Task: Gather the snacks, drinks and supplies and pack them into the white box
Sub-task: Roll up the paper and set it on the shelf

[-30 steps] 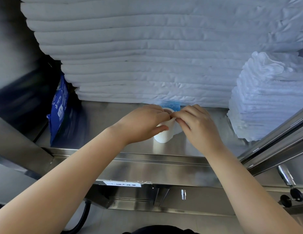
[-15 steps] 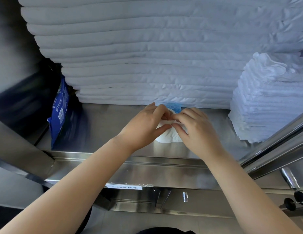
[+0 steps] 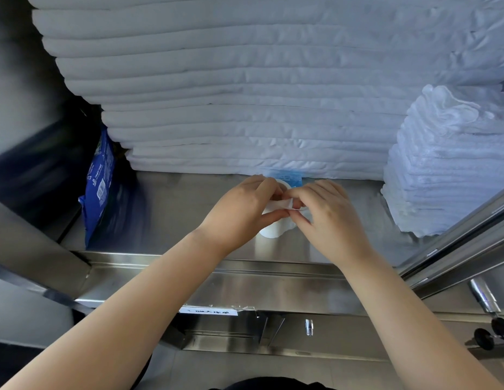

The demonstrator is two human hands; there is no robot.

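Head view — pinching the wrap (image 3: 282, 204) on a cup (image 3: 272, 233) with left hand (image 3: 239, 211) and right hand (image 3: 331, 220); seemingly gathering, not packing — white box unseen.

My left hand (image 3: 239, 212) and right hand (image 3: 333, 220) cover most of the white object (image 3: 272, 232) they pinch, so I can't tell what it is. Behind them, only a strip of a blue packet (image 3: 288, 177) peeks out. Print on the blue bag (image 3: 100, 187) is too small to read, and so is the label (image 3: 208, 311) on the shelf (image 3: 175, 209) edge. The sheet stack (image 3: 245, 80) runs off the top, the towels (image 3: 442, 164) off the right.
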